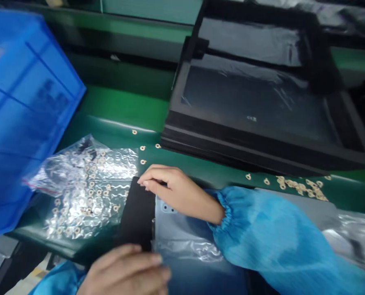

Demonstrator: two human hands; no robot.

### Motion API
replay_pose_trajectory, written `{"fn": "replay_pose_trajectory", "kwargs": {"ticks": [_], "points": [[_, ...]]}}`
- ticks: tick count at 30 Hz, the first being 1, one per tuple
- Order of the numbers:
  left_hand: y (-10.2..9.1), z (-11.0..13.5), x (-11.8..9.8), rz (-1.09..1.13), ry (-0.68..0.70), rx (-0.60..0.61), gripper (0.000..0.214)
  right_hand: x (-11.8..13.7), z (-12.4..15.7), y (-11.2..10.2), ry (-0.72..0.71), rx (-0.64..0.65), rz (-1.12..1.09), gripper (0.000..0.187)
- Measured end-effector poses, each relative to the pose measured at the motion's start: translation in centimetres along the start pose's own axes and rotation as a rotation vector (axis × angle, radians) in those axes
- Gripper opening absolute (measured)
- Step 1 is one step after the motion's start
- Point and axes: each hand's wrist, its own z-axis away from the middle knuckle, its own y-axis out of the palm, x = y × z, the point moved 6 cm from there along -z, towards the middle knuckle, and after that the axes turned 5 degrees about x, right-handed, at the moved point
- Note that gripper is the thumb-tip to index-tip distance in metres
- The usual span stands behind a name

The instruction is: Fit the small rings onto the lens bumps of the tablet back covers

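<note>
My right hand point(178, 189), in a blue sleeve, reaches left over a grey flat device wrapped in clear plastic point(182, 231). Its fingers are curled together and press on the top edge of a black flat piece point(138, 217) lying at the device's left end. My left hand point(125, 270) is at the bottom edge, fingers together and laid flat on the lower end of the black piece and the plastic. Whether either hand actually grips the piece is unclear.
A clear bag of small gold rings point(84, 184) lies left of the black piece. Loose rings point(302, 186) are scattered on the green mat point(124, 110). A blue crate point(22, 106) stands at the left. A stack of black trays point(256, 106) fills the back right.
</note>
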Motion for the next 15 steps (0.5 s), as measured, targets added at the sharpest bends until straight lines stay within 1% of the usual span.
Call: {"fn": "replay_pose_trajectory", "kwargs": {"ticks": [2, 4, 6, 7, 9, 11, 13, 15], "points": [[-0.8, 1.5, 3.3, -0.07, -0.124, 0.043, 0.029, 1.5, -1.6, 1.6, -0.09, 0.071, 0.204, 0.017], [-1.9, 2.7, 6.8, -0.23, -0.238, 0.033, 0.033, 2.4, -3.6, 3.9, -0.183, 0.19, 0.42, 0.016], [-2.5, 3.4, 9.3, -0.384, -0.293, 0.015, 0.032, 2.7, -5.7, 6.2, -0.26, 0.281, 0.599, 0.015], [-2.6, 3.6, 10.1, -0.438, -0.312, 0.004, 0.031, 2.5, -6.7, 7.1, -0.283, 0.3, 0.659, 0.015], [-2.5, 3.8, 11.1, -0.498, -0.345, -0.035, 0.03, 1.9, -8.8, 8.1, -0.284, 0.291, 0.722, 0.016], [-2.2, 3.7, 11.4, -0.505, -0.362, -0.083, 0.03, 1.2, -10.4, 8.5, -0.256, 0.263, 0.741, 0.017], [-1.9, 3.3, 11.7, -0.484, -0.349, -0.105, 0.03, 0.5, -11.4, 8.6, -0.229, 0.252, 0.751, 0.017], [-1.5, 2.9, 12.3, -0.467, -0.346, -0.105, 0.031, 0.0, -11.8, 8.6, -0.204, 0.253, 0.753, 0.015]]}}
